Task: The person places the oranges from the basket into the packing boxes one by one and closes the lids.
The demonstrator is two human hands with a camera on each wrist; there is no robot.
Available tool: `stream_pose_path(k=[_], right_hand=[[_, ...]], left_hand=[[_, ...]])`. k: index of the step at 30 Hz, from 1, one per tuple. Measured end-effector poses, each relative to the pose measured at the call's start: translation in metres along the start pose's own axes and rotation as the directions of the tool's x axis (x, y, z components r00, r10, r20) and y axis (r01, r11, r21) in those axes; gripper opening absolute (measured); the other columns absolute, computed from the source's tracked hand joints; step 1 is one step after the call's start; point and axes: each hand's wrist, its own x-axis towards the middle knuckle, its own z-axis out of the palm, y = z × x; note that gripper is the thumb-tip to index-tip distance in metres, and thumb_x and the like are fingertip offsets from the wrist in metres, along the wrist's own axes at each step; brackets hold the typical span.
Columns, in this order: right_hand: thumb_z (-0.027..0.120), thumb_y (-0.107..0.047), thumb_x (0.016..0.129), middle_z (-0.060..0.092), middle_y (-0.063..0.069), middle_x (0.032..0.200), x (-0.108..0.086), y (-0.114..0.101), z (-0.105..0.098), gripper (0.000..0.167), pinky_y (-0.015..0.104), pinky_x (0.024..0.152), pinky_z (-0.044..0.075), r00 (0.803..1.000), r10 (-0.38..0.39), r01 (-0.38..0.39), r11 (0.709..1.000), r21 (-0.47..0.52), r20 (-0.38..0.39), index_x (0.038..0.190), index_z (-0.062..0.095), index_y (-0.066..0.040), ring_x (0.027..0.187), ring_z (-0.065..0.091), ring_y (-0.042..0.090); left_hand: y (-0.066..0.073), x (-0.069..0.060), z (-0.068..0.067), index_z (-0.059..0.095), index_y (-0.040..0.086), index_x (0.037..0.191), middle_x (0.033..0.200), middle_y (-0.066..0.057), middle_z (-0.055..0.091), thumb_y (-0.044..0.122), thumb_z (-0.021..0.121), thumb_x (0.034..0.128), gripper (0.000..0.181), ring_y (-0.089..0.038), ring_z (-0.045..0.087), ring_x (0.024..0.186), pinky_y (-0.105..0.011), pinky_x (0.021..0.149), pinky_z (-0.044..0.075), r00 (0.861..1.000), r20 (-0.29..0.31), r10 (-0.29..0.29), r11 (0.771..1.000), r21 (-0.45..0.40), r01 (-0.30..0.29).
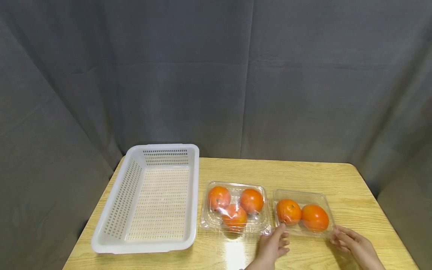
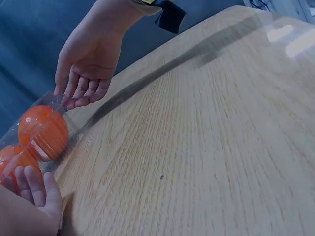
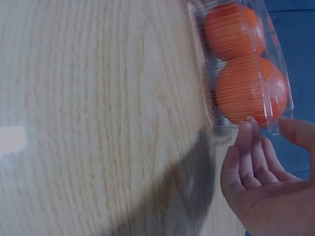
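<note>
Two round orange fruits lie side by side in a clear plastic box (image 1: 308,233), the right-hand one of the pair on the table. At its front left corner my left hand (image 1: 271,247) has its thumb tip by the edge, the other fingers lower and loosely bent. My right hand (image 1: 357,245) is at the front right corner. In the right wrist view, its thumb and fairly straight fingertips stand around the box's corner, close to one fruit (image 3: 248,93). The left wrist view has my left hand's extended fingers (image 2: 37,187) in front of the other fruit (image 2: 12,160).
Left of this box sits a second clear plastic box (image 1: 216,227) holding three orange fruits. A white slatted basket (image 1: 162,202) stands farther left on the wooden table (image 1: 233,170). Grey curtain (image 1: 182,82) hangs behind and at both sides.
</note>
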Motion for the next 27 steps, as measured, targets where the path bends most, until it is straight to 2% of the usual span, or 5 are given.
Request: stream_pose_path(k=[4,9,13,20,27], right_hand=[[0.053,-0.042,0.103,0.068,-0.002,0.103,0.002,0.001,0.001,0.073,0.028,0.085,0.055,0.999,0.023,-0.025,0.999,0.039,0.048,0.142,0.033,0.017,0.091,0.065,0.008],[0.048,-0.037,0.105,0.068,0.003,0.104,0.003,0.004,0.002,0.068,0.031,0.087,0.055,0.994,0.048,-0.060,0.991,0.123,0.099,0.139,0.032,0.020,0.093,0.066,0.012],[0.050,-0.037,0.104,0.069,0.002,0.102,0.003,0.005,0.003,0.065,0.031,0.086,0.055,0.995,0.052,-0.065,0.986,0.150,0.089,0.136,0.039,0.019,0.092,0.067,0.012],[0.050,-0.029,0.105,0.069,-0.002,0.098,0.000,0.006,0.005,0.037,0.027,0.086,0.055,0.998,0.038,-0.048,0.981,0.188,0.055,0.118,0.061,0.004,0.091,0.067,0.010],[0.051,-0.032,0.105,0.069,-0.004,0.099,-0.001,0.006,0.008,0.043,0.027,0.085,0.055,0.998,0.047,-0.054,0.983,0.176,0.048,0.121,0.058,0.006,0.090,0.066,0.007]], left_hand=[[0.000,0.002,0.001,0.068,0.003,0.096,0.085,-0.003,0.068,0.031,0.070,0.0919,0.028,-0.011,0.059,0.070,-0.031,0.069,0.057,0.999,-0.042,0.020,1.000,0.018,-0.019],[-0.002,0.003,0.005,0.067,0.004,0.096,0.083,-0.001,0.064,0.021,0.069,0.0900,0.018,-0.011,0.057,0.068,-0.026,0.063,0.054,0.996,-0.079,0.048,0.999,-0.016,-0.049],[-0.003,0.005,0.009,0.068,0.003,0.093,0.079,0.001,0.063,0.016,0.069,0.0872,0.014,-0.009,0.056,0.064,-0.022,0.058,0.051,0.991,-0.112,0.070,0.996,-0.047,-0.075],[-0.004,0.004,0.011,0.069,0.004,0.087,0.077,0.001,0.061,0.010,0.065,0.0834,0.009,-0.009,0.053,0.064,-0.021,0.059,0.049,0.987,-0.149,0.060,0.997,-0.031,-0.066],[-0.006,0.004,0.011,0.066,0.004,0.081,0.075,0.000,0.058,0.007,0.063,0.0793,0.004,-0.010,0.051,0.063,-0.022,0.059,0.049,0.981,-0.168,0.098,0.995,0.002,-0.099]])
